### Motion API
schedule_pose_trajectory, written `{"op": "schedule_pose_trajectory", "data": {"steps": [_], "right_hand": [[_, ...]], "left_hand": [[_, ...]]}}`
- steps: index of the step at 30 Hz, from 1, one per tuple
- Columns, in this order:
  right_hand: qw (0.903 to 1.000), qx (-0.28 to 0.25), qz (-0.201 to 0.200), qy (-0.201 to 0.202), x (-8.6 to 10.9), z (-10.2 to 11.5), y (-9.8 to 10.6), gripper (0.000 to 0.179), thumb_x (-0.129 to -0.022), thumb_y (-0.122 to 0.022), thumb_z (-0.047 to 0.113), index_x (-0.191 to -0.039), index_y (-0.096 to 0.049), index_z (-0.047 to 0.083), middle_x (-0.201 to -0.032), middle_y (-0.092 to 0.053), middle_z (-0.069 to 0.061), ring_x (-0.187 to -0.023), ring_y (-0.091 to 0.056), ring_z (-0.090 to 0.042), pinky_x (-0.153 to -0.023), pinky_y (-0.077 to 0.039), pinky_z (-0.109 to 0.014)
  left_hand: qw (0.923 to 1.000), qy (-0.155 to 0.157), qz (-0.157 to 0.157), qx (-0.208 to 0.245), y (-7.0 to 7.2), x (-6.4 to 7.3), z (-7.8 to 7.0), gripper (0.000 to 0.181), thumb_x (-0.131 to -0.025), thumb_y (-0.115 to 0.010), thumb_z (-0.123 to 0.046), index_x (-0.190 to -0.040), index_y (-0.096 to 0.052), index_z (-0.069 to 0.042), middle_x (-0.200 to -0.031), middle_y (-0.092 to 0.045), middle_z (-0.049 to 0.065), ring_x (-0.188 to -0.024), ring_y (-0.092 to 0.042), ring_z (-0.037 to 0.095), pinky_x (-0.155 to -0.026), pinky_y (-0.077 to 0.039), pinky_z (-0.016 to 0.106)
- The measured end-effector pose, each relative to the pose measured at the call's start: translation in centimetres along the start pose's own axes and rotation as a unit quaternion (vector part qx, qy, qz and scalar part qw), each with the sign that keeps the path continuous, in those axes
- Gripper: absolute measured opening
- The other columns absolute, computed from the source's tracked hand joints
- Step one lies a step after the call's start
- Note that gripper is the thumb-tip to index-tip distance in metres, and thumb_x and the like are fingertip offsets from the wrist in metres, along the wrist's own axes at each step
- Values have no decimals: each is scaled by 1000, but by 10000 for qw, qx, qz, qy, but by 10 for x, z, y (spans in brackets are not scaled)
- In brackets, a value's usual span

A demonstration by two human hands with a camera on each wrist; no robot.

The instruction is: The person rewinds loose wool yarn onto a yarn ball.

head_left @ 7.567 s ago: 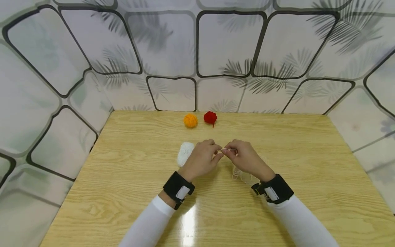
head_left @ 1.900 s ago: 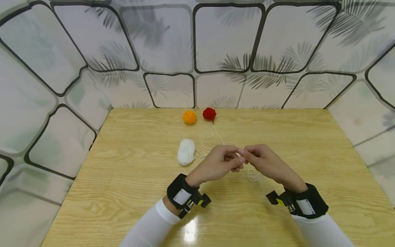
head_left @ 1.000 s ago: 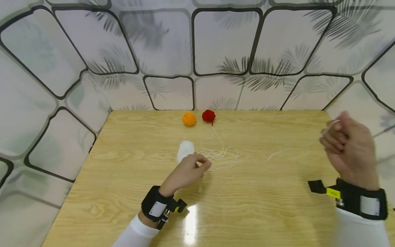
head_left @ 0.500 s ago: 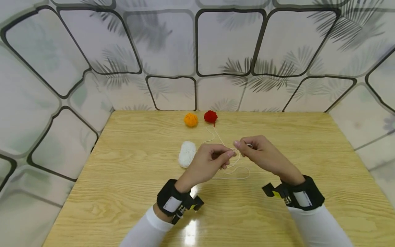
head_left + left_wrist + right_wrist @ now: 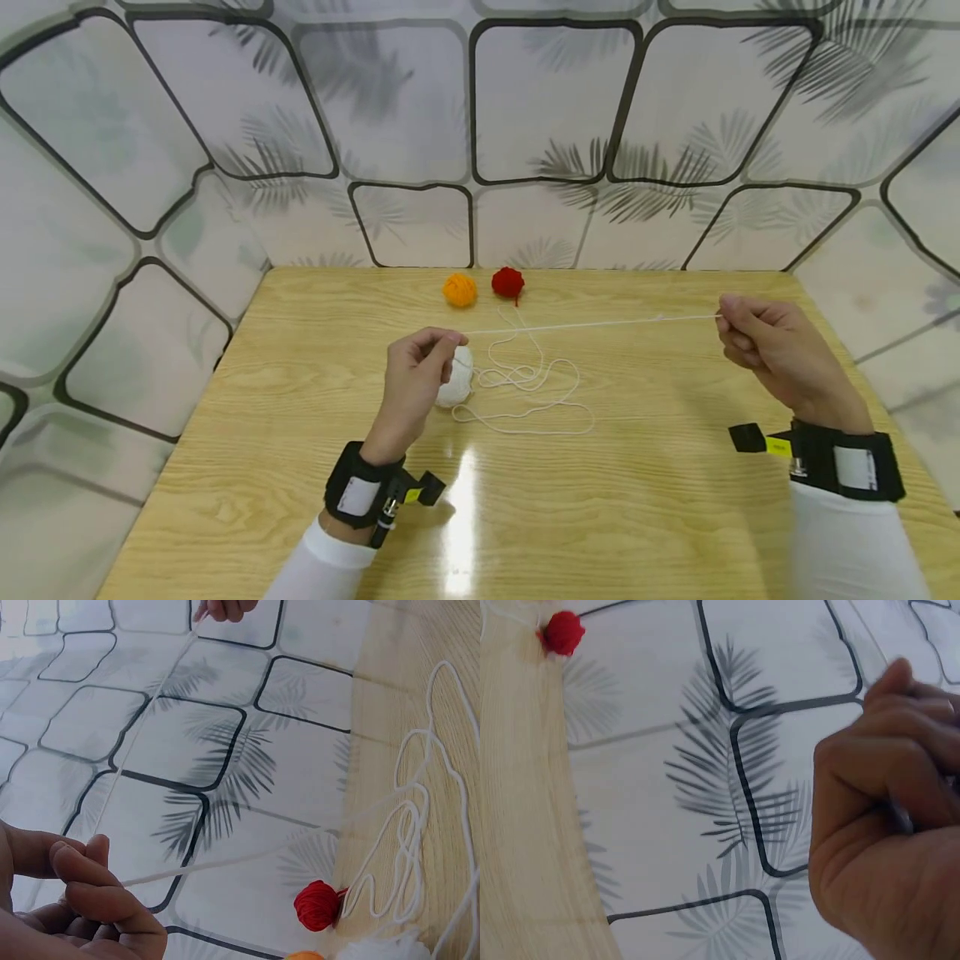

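A strand of white yarn (image 5: 585, 324) is stretched nearly straight above the table between both hands. My left hand (image 5: 408, 383) pinches it between thumb and fingers, partly covering the white yarn ball (image 5: 456, 379) from the camera. At the right, my right hand (image 5: 787, 358) pinches the other end, its fingers curled. A small bump shows on the strand near that hand. In the left wrist view, a second length of yarn (image 5: 225, 862) runs from the left hand (image 5: 97, 900) toward the table. The right wrist view shows the right hand (image 5: 900, 795) but hides its fingertip grip.
Loose loops of white yarn (image 5: 540, 432) lie on the wooden table (image 5: 300, 467) right of the white ball. An orange yarn ball (image 5: 460, 290) and a red yarn ball (image 5: 507, 283) sit at the back edge, before a patterned backdrop (image 5: 555, 108).
Half a second ago the hands were close together over the loops. The left has since moved left and the right far right, drawing the yarn out between them.
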State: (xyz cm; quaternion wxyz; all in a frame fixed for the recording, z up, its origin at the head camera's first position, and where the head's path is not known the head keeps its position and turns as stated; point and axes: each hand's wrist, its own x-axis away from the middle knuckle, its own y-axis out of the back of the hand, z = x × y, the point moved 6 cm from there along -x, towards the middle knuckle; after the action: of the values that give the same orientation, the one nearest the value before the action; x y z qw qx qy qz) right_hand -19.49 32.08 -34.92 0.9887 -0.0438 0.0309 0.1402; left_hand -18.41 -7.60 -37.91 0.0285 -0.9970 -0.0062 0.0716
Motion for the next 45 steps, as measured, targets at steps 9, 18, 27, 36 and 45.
{"op": "schedule_pose_trajectory", "data": {"steps": [9, 18, 27, 36, 45], "right_hand": [[9852, 1502, 825, -95, 11, -5, 0, 20, -106, -49, 0, -115, -64, -8, -91, -69, -10, -78, -68, -19, -66, -59, -32], [9572, 2888, 2, 208, 15, 1, -9, 21, -102, -58, -1, -118, -62, -15, -98, -75, -11, -82, -75, -24, -73, -60, -36], [8843, 4558, -755, 676, 21, 5, -7, 8, -96, -65, -4, -101, -71, -4, -85, -73, -14, -67, -70, -6, -60, -56, -20], [8911, 4428, -932, 353, 28, 5, -1, 8, -96, -70, 9, -97, -72, 1, -81, -74, -10, -66, -71, -14, -59, -57, -24], [9238, 3809, -126, 383, 33, 4, -5, 13, -100, -61, -2, -107, -68, -9, -88, -76, -9, -74, -75, -18, -65, -59, -30]], "left_hand": [[9964, 152, -677, 479, 22, -2, 0, 22, -103, -57, -6, -96, -68, 12, -68, -50, 2, -61, -41, 10, -55, -37, 20], [9931, 151, -974, 636, 36, -1, -2, 19, -102, -54, -3, -96, -67, 9, -72, -51, 3, -62, -41, 12, -57, -36, 21], [9868, 74, -1518, 568, 57, 0, 4, 19, -103, -54, -1, -91, -68, 5, -83, -58, 1, -62, -40, 11, -57, -35, 21], [9819, 202, -1693, 830, 65, 1, 4, 20, -103, -53, -2, -91, -69, 2, -83, -58, 2, -61, -38, 10, -57, -33, 21], [9812, 271, -1673, 918, 73, 3, 0, 20, -105, -51, -4, -96, -67, 4, -84, -58, 1, -63, -40, 9, -57, -35, 19]]}}
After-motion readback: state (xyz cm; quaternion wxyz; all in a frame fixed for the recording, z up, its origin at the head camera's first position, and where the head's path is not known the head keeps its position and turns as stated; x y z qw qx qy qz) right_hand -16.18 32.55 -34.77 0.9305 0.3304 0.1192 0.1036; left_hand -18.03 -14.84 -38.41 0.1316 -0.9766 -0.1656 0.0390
